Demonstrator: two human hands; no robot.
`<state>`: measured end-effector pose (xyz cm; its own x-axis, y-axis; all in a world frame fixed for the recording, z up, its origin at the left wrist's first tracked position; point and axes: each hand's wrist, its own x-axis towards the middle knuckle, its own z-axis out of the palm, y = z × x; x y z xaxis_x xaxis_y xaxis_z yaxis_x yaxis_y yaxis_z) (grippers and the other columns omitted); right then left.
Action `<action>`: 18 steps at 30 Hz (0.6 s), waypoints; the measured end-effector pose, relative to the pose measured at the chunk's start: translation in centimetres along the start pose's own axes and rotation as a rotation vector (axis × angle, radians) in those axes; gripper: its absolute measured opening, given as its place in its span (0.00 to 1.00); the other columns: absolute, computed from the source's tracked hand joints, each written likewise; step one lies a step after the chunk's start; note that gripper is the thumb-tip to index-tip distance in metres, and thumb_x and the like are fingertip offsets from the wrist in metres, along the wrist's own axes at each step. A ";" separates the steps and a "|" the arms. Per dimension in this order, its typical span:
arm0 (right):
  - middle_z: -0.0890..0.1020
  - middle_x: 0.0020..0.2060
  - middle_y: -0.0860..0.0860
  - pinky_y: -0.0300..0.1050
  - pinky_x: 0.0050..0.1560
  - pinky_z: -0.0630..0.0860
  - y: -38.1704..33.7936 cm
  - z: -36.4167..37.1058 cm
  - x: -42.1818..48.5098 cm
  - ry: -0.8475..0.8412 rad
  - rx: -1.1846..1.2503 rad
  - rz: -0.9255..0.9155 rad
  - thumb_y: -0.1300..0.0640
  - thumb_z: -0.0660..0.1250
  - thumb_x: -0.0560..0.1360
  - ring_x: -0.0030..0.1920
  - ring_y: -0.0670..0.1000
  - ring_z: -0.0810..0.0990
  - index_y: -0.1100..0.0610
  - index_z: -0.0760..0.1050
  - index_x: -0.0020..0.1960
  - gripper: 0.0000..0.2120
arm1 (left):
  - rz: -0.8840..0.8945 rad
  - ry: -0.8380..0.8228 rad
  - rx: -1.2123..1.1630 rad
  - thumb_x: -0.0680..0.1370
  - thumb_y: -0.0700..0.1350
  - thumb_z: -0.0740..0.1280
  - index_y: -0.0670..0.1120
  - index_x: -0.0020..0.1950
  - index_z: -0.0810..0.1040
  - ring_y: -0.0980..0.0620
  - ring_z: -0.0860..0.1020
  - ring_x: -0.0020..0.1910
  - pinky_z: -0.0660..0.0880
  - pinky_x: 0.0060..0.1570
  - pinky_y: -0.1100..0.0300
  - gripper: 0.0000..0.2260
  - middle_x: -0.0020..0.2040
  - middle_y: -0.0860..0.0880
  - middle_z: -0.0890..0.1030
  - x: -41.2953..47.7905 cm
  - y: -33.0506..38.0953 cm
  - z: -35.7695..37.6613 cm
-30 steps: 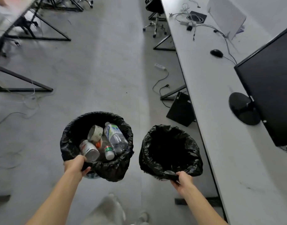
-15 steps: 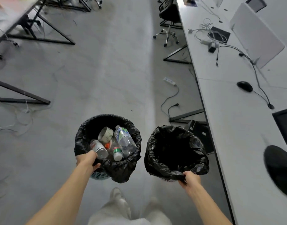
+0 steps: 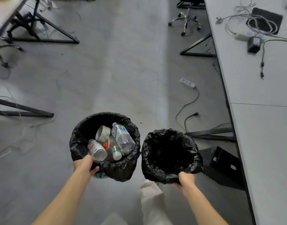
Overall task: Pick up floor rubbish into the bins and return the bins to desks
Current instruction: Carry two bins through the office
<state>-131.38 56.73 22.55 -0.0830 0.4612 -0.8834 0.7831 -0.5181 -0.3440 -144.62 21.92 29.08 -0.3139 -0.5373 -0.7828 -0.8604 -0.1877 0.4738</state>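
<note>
I carry two bins lined with black bags above the grey floor. My left hand (image 3: pixel 86 164) grips the near rim of the left bin (image 3: pixel 77 143), which holds plastic bottles (image 3: pixel 122 137), a can (image 3: pixel 97 150) and a roll of tape (image 3: pixel 103 133). My right hand (image 3: pixel 185 179) grips the near rim of the right bin (image 3: pixel 194 153); its inside looks dark, with nothing visible in it. The two bins hang side by side, almost touching.
A long white desk (image 3: pixel 261 127) runs along the right, with cables and a black adapter (image 3: pixel 253 44) on it. Below its edge are black frame legs, a black box (image 3: pixel 225 161), a power strip (image 3: pixel 187 82) and floor cables. An office chair base (image 3: pixel 185 21) stands ahead; other desk legs are at the left.
I have walked forward along the desk: the monitor and mouse have left the view, while the power strip and chair are closer. Both hands keep their grips on the bins.
</note>
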 end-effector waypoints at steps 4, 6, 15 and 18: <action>0.75 0.50 0.58 0.50 0.36 0.76 -5.8 4.0 5.0 0.012 -0.161 -0.042 0.69 0.58 0.79 0.49 0.61 0.77 0.67 0.63 0.72 0.21 | -0.050 0.048 -0.106 0.73 0.33 0.64 0.36 0.63 0.72 0.41 0.74 0.48 0.74 0.18 0.62 0.18 0.58 0.40 0.72 1.9 2.6 4.7; 0.74 0.45 0.55 0.50 0.38 0.75 -7.9 5.9 7.9 0.014 -0.283 -0.067 0.69 0.57 0.80 0.49 0.62 0.78 0.66 0.61 0.74 0.22 | -0.074 0.078 -0.162 0.72 0.32 0.65 0.36 0.61 0.72 0.42 0.76 0.44 0.74 0.19 0.62 0.17 0.57 0.38 0.74 3.6 2.9 6.3; 0.71 0.66 0.63 0.51 0.50 0.73 -12.2 16.3 24.7 0.106 -0.546 -0.087 0.64 0.60 0.79 0.57 0.61 0.75 0.66 0.53 0.77 0.29 | -0.097 0.149 -0.136 0.73 0.32 0.63 0.35 0.65 0.70 0.41 0.76 0.42 0.74 0.17 0.63 0.20 0.58 0.37 0.74 18.2 3.7 18.0; 0.65 0.74 0.63 0.56 0.65 0.70 -12.9 19.1 28.8 0.128 -0.485 -0.053 0.66 0.59 0.80 0.70 0.64 0.68 0.63 0.46 0.80 0.34 | -0.079 0.117 -0.095 0.74 0.33 0.62 0.35 0.63 0.71 0.42 0.75 0.39 0.73 0.17 0.63 0.17 0.56 0.38 0.73 22.2 3.9 21.7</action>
<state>-155.65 62.88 -4.54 -0.0784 0.5782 -0.8121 0.9785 -0.1110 -0.1735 -163.64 27.07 4.77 -0.1928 -0.6088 -0.7696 -0.8370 -0.3074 0.4528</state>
